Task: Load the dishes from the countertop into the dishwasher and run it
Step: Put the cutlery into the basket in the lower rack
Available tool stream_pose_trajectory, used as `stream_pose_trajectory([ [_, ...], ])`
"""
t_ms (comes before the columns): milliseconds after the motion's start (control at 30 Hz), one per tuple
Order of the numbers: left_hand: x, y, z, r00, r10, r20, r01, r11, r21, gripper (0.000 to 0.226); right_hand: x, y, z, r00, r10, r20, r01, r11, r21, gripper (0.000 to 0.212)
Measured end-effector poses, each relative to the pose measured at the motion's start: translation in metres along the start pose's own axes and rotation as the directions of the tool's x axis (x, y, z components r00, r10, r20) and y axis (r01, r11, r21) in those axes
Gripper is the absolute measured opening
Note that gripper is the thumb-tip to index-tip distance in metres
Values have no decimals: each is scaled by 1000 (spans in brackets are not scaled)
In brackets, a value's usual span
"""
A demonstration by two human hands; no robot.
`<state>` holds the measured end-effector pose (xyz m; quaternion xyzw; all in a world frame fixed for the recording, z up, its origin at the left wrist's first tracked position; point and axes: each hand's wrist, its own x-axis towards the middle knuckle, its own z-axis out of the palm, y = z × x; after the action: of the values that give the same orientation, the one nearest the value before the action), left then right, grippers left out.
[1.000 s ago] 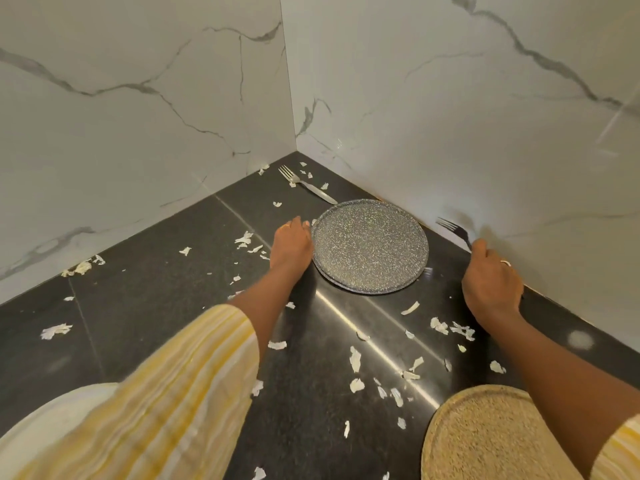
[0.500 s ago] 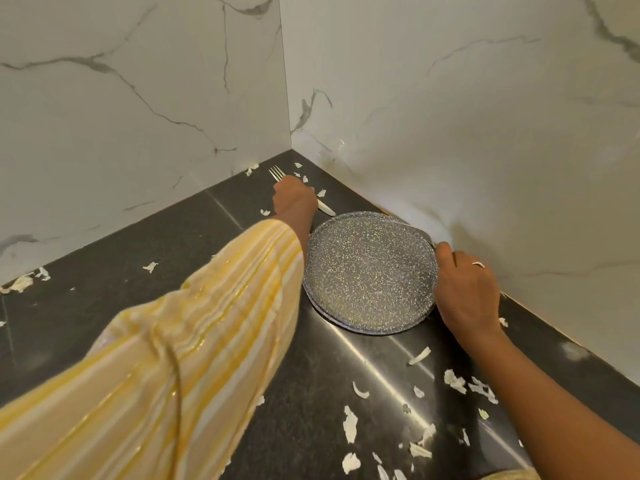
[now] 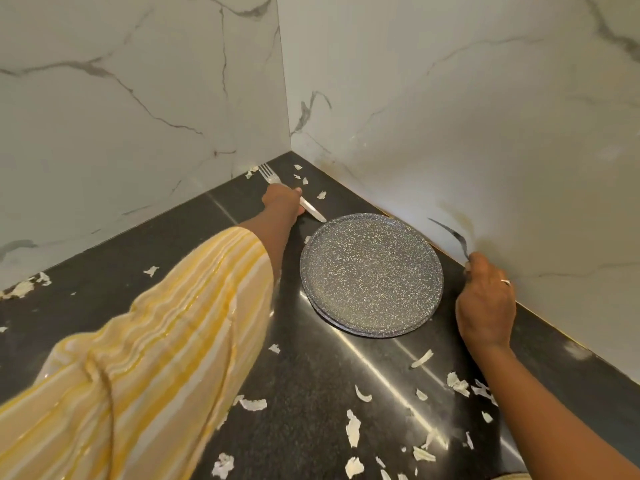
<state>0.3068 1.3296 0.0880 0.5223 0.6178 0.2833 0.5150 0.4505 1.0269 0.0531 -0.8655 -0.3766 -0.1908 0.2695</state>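
At upper centre a fork (image 3: 313, 211) is being pinched on the countertop (image 3: 138, 244) by the left hand (image 3: 282, 202), while a second fork (image 3: 450, 233) (blurred) is being gripped by the right hand (image 3: 485, 303) beside the central speckled plate (image 3: 370, 275).

plate (image 3: 372, 275): dark grey, fine white speckles | countertop (image 3: 311, 393) under plate: glossy black | walls (image 3: 138, 98) behind plate: white marble, grey veins | sleeve (image 3: 156, 358) left of plate: yellow and white stripes | silver fork (image 3: 311, 210) behind-left of plate: bright silver | blurred fork (image 3: 459, 237) right of plate: dark grey | scraps (image 3: 353, 427) around plate: off-white
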Motion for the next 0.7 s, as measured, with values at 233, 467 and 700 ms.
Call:
stream_pose_trajectory([
  [233,-58,-7,-48,911,408,-63,-373,879,297,24,2,-9,-10,995,-40,91,39,999,8,21],
  [467,-142,-38,-109,829,554,68,-473,633,613,30,-16,-30,-34,989,-124,78,127,991,-32,25],
  [700,-232,-71,-145,889,448,97,-405,666,627,27,-82,-87,-79,970,-140,198,127,989,74,45],
])
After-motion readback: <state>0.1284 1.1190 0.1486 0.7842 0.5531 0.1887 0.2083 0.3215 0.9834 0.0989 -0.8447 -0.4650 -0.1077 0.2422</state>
